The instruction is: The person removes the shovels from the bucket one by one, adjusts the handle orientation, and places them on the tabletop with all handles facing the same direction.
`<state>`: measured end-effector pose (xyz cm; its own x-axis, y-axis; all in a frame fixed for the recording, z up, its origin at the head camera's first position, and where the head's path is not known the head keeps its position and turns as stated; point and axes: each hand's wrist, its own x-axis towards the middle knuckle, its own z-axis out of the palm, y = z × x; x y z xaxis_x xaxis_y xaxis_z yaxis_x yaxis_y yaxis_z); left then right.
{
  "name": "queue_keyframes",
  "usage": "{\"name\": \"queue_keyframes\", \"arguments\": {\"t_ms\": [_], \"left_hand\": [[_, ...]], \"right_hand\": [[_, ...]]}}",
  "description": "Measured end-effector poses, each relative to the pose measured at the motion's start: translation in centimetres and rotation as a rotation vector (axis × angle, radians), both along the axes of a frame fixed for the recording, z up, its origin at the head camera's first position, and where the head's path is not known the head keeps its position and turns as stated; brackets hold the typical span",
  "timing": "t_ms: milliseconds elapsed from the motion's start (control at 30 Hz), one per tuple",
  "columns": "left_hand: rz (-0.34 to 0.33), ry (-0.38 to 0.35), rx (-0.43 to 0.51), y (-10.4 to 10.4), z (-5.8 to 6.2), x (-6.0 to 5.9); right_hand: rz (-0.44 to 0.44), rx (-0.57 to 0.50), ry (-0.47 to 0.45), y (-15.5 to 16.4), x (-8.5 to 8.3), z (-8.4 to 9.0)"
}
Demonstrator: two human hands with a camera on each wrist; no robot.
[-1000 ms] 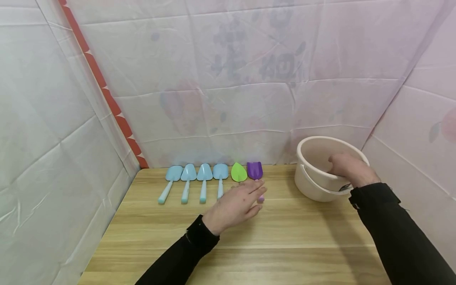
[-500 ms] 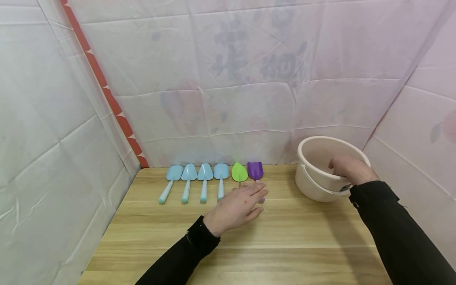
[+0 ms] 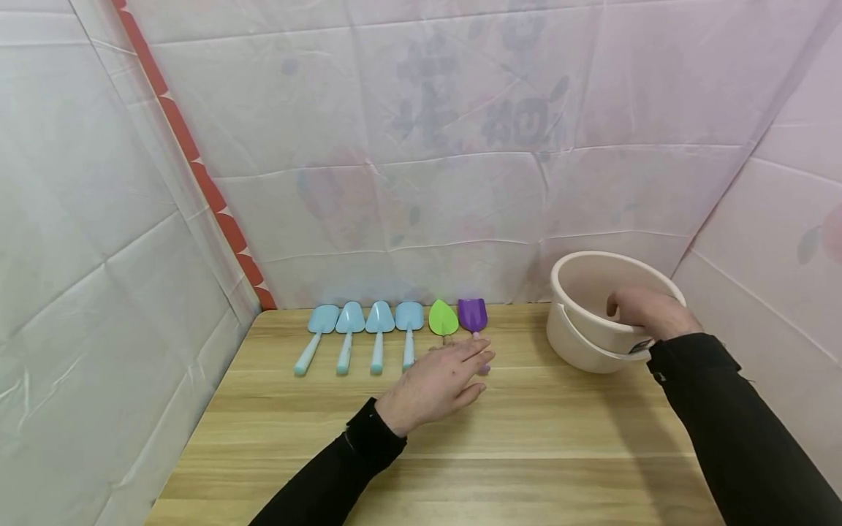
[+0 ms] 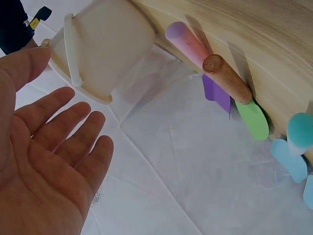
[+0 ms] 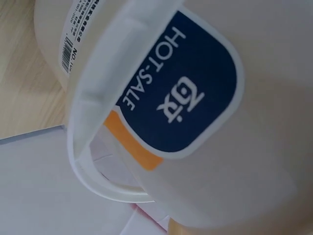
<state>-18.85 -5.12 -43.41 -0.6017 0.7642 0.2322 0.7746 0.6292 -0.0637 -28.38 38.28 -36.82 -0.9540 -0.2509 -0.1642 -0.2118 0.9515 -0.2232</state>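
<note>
My left hand (image 3: pixel 437 380) reaches over the table, palm down, above the handles of a green shovel (image 3: pixel 444 318) and a purple shovel (image 3: pixel 472 314), partly covering them. In the left wrist view its fingers are loosely extended, holding nothing. The green shovel has a wooden handle (image 4: pixel 227 78); the purple one's handle (image 4: pixel 185 41) is pink. A cream bucket (image 3: pixel 585 351) stands at the right. Across its right rim lies my right hand (image 3: pixel 647 310), fingers bent down inside and their tips hidden. The right wrist view shows only the bucket's outside, with a blue label (image 5: pixel 183 93).
Several light blue shovels (image 3: pixel 379 319) lie in a row left of the green one, blades toward the back wall. White sheets (image 3: pixel 421 204) enclose the wooden table (image 3: pixel 526 453) at the back and sides. A white bail handle (image 5: pixel 93 103) hangs on the bucket.
Hardly anything differs. The left hand stays above the shovel handles and the right hand stays over the bucket's rim; the head view shifts very slightly.
</note>
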Motion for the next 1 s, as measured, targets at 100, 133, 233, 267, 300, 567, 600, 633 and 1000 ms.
{"name": "queue_keyframes", "arguments": {"t_ms": [100, 133, 233, 267, 300, 567, 600, 633, 1000], "left_hand": [[0.002, -0.003, -0.002, 0.0, -0.1, -0.1], [0.002, -0.003, -0.003, 0.0, -0.1, -0.1], [0.000, -0.003, -0.001, 0.0, -0.1, -0.2], [0.001, -0.001, -0.002, 0.1, -0.2, -0.2], [0.001, -0.001, -0.003, 0.1, -0.2, -0.2], [0.002, -0.006, -0.005, 0.1, -0.3, -0.3], [0.002, -0.005, -0.006, 0.1, -0.4, -0.3], [0.003, -0.002, -0.008, 0.1, -0.4, -0.3], [-0.001, 0.009, -0.009, -0.1, -0.3, -0.2]], "right_hand": [[0.017, 0.029, 0.015, -0.2, -0.1, 0.4], [0.022, 0.031, 0.023, -0.2, -0.2, 0.4], [0.019, 0.016, 0.047, -0.1, -0.4, 0.3], [0.023, 0.004, 0.056, -0.1, -0.5, 0.4], [0.024, -0.005, 0.062, -0.1, -0.5, 0.3], [0.038, -0.064, 0.094, -0.5, -0.4, 0.8], [0.039, -0.071, 0.103, -0.6, -0.5, 0.8], [0.043, -0.073, 0.115, -0.6, -0.5, 0.8], [0.037, -0.087, 0.130, -1.4, -0.7, 1.4]]}}
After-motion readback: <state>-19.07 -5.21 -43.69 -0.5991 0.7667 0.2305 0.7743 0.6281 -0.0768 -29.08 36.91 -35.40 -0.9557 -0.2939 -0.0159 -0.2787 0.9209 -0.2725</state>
